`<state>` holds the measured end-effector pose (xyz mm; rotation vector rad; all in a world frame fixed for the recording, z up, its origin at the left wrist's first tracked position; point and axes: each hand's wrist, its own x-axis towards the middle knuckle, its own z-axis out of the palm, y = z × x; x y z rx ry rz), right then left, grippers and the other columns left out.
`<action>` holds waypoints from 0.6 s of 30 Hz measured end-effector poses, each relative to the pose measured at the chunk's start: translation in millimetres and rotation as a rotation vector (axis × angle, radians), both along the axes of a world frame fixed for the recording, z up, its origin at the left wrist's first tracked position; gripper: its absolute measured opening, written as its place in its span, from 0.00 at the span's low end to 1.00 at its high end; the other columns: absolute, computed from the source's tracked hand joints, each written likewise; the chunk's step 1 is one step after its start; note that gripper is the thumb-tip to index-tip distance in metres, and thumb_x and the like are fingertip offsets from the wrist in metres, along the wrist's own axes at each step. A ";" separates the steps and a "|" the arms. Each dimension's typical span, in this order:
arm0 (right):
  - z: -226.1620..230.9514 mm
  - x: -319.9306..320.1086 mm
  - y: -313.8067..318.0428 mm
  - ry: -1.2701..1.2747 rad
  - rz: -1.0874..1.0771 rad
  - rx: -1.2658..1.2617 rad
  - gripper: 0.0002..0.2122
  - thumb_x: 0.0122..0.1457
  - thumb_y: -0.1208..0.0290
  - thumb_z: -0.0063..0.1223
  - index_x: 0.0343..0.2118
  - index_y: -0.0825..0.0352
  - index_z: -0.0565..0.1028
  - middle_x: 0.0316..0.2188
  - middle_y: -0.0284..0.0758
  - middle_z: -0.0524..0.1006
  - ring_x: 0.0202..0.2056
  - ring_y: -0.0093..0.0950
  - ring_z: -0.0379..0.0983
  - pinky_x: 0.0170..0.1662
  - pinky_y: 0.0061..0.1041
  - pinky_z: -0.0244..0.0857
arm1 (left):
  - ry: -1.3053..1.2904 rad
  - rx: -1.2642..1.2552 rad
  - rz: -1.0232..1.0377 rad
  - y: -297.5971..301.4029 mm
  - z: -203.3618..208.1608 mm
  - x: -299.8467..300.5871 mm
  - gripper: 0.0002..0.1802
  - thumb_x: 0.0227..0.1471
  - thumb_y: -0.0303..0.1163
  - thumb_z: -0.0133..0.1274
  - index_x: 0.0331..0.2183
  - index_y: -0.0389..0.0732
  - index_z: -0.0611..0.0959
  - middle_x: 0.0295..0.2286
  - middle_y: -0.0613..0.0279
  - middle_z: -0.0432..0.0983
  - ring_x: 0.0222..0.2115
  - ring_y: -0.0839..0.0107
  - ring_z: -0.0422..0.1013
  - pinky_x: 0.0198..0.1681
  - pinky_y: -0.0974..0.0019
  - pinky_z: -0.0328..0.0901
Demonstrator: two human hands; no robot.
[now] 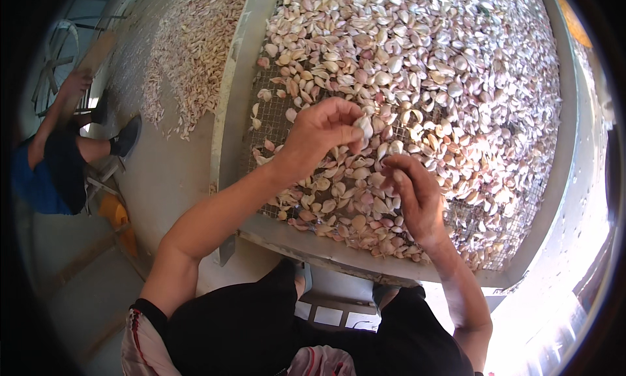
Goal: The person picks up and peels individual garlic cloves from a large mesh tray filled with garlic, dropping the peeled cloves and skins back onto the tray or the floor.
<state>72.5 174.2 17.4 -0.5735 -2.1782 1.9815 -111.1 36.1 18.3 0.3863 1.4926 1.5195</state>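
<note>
Between the thumb and fingers of my left hand (323,131) is a whitish garlic piece (364,127), either a clove or a small cluster; I cannot tell which. That hand is closed on it, just above a mesh-bottomed tray (226,115) spread with loose garlic cloves (417,50). My right hand (416,196) hovers low over the cloves, a little nearer and to the right. Its fingers are curled, with the thumb near the forefinger. Whether anything small sits between them does not show.
Left of the tray, a heap of garlic cloves (189,56) lies on the floor. Farther left sits another person (49,161) in dark shorts, with a hand on a board. An orange object (119,223) is beside that seat. My knees are under the tray's near edge.
</note>
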 end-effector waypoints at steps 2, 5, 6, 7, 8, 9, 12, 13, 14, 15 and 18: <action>2.3 -8.5 -10.5 -0.012 -0.014 -0.170 0.09 0.66 0.73 0.46 0.45 0.71 0.69 0.30 0.35 0.77 0.29 0.20 0.73 0.33 0.22 0.69 | -0.101 0.093 0.002 -4.3 13.8 21.7 0.11 0.54 0.21 0.54 0.41 0.33 0.75 0.32 0.59 0.77 0.31 0.73 0.75 0.35 0.69 0.72; 6.9 -8.4 -18.3 0.032 -0.017 -0.196 0.07 0.64 0.77 0.47 0.44 0.70 0.68 0.30 0.31 0.76 0.30 0.17 0.71 0.33 0.18 0.67 | -0.128 0.144 0.012 -5.0 27.7 40.5 0.10 0.54 0.20 0.55 0.40 0.32 0.74 0.33 0.58 0.77 0.32 0.75 0.75 0.36 0.72 0.72; 8.2 -6.7 -20.8 0.043 -0.026 -0.209 0.08 0.64 0.78 0.47 0.45 0.70 0.68 0.31 0.31 0.76 0.30 0.17 0.71 0.33 0.18 0.67 | -0.098 0.143 -0.001 -6.2 31.3 41.0 0.10 0.54 0.20 0.55 0.40 0.32 0.75 0.33 0.58 0.77 0.32 0.75 0.75 0.36 0.72 0.72; 10.6 -3.7 -24.5 0.066 -0.057 -0.243 0.09 0.64 0.79 0.47 0.45 0.69 0.68 0.31 0.32 0.75 0.30 0.17 0.71 0.33 0.18 0.67 | -0.067 0.143 -0.014 -8.1 35.2 41.4 0.10 0.53 0.19 0.55 0.39 0.32 0.75 0.33 0.59 0.76 0.32 0.75 0.75 0.36 0.72 0.72; 13.4 -0.3 -29.0 0.091 -0.087 -0.276 0.09 0.63 0.80 0.46 0.46 0.69 0.68 0.32 0.32 0.75 0.30 0.17 0.71 0.33 0.18 0.67 | -0.035 0.142 -0.027 -9.2 38.4 42.2 0.10 0.53 0.19 0.56 0.39 0.33 0.75 0.34 0.59 0.76 0.32 0.76 0.75 0.36 0.72 0.72; 15.2 2.4 -32.0 0.116 -0.117 -0.310 0.10 0.63 0.80 0.46 0.47 0.69 0.68 0.33 0.32 0.75 0.30 0.17 0.71 0.33 0.18 0.67 | 0.008 0.140 -0.037 -9.8 41.0 45.5 0.10 0.53 0.19 0.56 0.39 0.33 0.75 0.33 0.60 0.76 0.33 0.76 0.75 0.36 0.73 0.72; 15.8 10.1 -38.0 0.138 -0.148 -0.295 0.12 0.62 0.82 0.45 0.48 0.69 0.68 0.34 0.33 0.75 0.29 0.17 0.71 0.31 0.18 0.66 | 0.216 0.133 -0.087 -14.2 46.4 55.6 0.10 0.51 0.19 0.57 0.37 0.34 0.77 0.33 0.63 0.75 0.33 0.77 0.74 0.36 0.73 0.71; 16.7 14.2 -35.5 0.121 -0.113 -0.225 0.12 0.61 0.83 0.45 0.47 0.69 0.69 0.33 0.33 0.75 0.28 0.17 0.71 0.29 0.17 0.65 | 0.342 0.131 -0.115 -16.3 47.5 55.5 0.09 0.51 0.19 0.57 0.37 0.34 0.77 0.32 0.64 0.74 0.33 0.78 0.74 0.36 0.74 0.71; 18.1 16.4 -35.9 0.113 -0.095 -0.259 0.11 0.61 0.84 0.45 0.47 0.69 0.69 0.33 0.33 0.74 0.28 0.16 0.71 0.29 0.17 0.65 | 0.467 0.131 -0.145 -17.7 47.9 56.5 0.09 0.51 0.19 0.57 0.36 0.35 0.78 0.32 0.65 0.74 0.34 0.78 0.74 0.36 0.74 0.71; 19.6 18.7 -36.3 0.106 -0.076 -0.294 0.11 0.61 0.84 0.44 0.46 0.69 0.70 0.32 0.33 0.74 0.28 0.16 0.71 0.29 0.17 0.65 | 0.438 0.128 -0.131 -19.3 48.2 59.5 0.08 0.50 0.19 0.57 0.36 0.36 0.79 0.32 0.65 0.73 0.33 0.79 0.74 0.35 0.74 0.70; 21.0 26.8 -37.9 0.048 -0.052 -0.242 0.11 0.58 0.84 0.47 0.44 0.70 0.70 0.30 0.35 0.73 0.29 0.20 0.72 0.31 0.21 0.67 | 0.525 0.023 -0.222 -22.8 56.7 65.5 0.11 0.49 0.22 0.59 0.37 0.37 0.79 0.32 0.63 0.74 0.31 0.74 0.75 0.34 0.71 0.70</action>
